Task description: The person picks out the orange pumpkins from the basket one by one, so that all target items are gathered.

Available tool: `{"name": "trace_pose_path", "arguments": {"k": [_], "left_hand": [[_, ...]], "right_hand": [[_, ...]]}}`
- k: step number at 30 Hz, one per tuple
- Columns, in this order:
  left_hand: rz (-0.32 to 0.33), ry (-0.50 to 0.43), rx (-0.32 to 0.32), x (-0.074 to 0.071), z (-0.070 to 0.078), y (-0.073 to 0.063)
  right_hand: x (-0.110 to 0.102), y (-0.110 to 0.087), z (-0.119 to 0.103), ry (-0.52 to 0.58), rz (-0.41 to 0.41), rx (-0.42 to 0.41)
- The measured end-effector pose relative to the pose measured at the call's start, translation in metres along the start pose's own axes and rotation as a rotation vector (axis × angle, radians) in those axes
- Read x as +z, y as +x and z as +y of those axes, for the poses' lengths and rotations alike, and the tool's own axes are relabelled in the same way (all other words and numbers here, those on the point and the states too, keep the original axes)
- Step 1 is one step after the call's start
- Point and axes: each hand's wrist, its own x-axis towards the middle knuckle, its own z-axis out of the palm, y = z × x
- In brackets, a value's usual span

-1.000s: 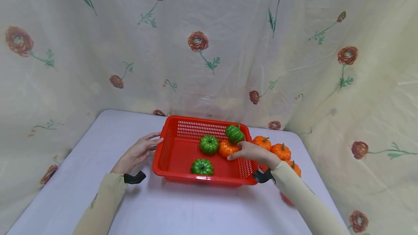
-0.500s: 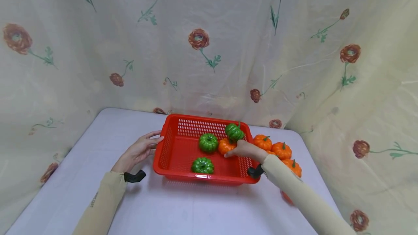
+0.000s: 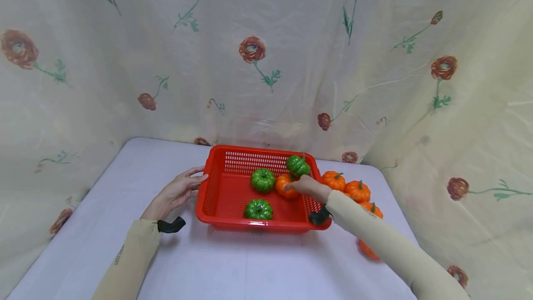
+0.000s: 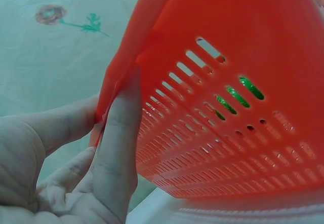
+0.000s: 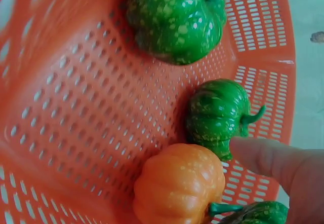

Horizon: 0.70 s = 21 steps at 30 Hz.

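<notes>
My left hand [image 3: 176,191] holds the left rim of a red plastic basket [image 3: 222,221]; in the left wrist view its thumb and fingers pinch the rim from both sides. Inside the basket, my right hand [image 3: 310,186] reaches over an orange pumpkin [image 3: 282,190]. Beside that lies a green pumpkin [image 3: 263,180]; a second green pumpkin [image 3: 258,209] sits near the front wall. A third green pumpkin [image 3: 297,165] leans in the back right corner, against the orange one. In the right wrist view one straight digit [image 5: 263,155] overlaps a green pumpkin; the other fingers are hidden.
On the white table [image 3: 166,263], right of the basket, stand several orange pumpkins [image 3: 357,191], partly behind my right sleeve. Another orange pumpkin [image 3: 368,249] lies nearer the front, beside the forearm. A flowered curtain [image 3: 266,105] encloses the back and sides.
My right hand has moved a little left and farther back over the orange pumpkin. The orange pumpkin and the green one beside it have shifted slightly left. My left hand stays on the rim.
</notes>
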Motion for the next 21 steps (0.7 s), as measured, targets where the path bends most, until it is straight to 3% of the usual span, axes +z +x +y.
{"name": "trace_pose_path", "arguments": {"k": [5, 8, 10, 17, 21], "left_hand": [[-0.013, -0.002, 0.008, -0.001, 0.002, -0.001], [-0.01, -0.003, 0.004, -0.001, 0.0, -0.001], [-0.007, 0.002, -0.001, -0.001, -0.002, -0.001], [-0.027, 0.014, 0.018, -0.002, -0.003, -0.001], [-0.017, -0.002, 0.02, -0.002, 0.001, -0.001]], "right_hand": [[0.006, 0.011, -0.001, 0.191, -0.031, 0.034], [0.01, 0.017, 0.001, 0.331, -0.019, 0.045], [0.012, 0.02, 0.002, 0.366, 0.005, 0.047], [0.013, 0.024, 0.004, 0.255, -0.012, 0.049], [0.013, 0.028, -0.001, 0.216, 0.034, 0.061]]}}
